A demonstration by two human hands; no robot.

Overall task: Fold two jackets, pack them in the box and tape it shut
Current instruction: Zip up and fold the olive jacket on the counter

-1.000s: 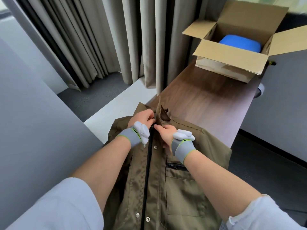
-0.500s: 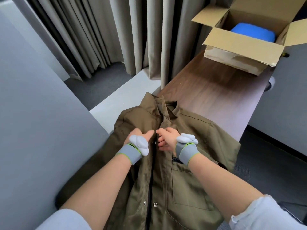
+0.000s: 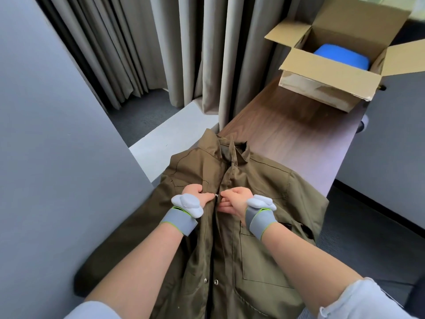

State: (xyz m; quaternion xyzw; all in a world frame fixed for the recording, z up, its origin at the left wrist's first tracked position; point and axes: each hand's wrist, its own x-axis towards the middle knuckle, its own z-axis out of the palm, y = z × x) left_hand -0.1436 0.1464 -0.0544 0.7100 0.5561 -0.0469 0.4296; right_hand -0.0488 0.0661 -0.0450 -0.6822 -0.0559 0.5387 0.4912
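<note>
1. The olive jacket [image 3: 253, 226] is laid front-up on the near end of the table [image 3: 287, 125], collar pointing far. The box [image 3: 326, 88] stands open at the far end, well apart, with a blue bundle [image 3: 340, 56] inside.
2. One front edge is pinched by the left hand [image 3: 197, 194] and the other by the right hand [image 3: 234, 201], fingers curled, meeting at a metal snap [image 3: 216, 195].
3. If the halves are pressed off-centre, the snap may be missed and the front puckered.
4. Both jacket sides appear to overhang the narrow table's edges, so the slick cloth could be dragged off.
5. Bare wood is left between collar and box, while a grey panel [image 3: 57, 169] crowds the left.
</note>
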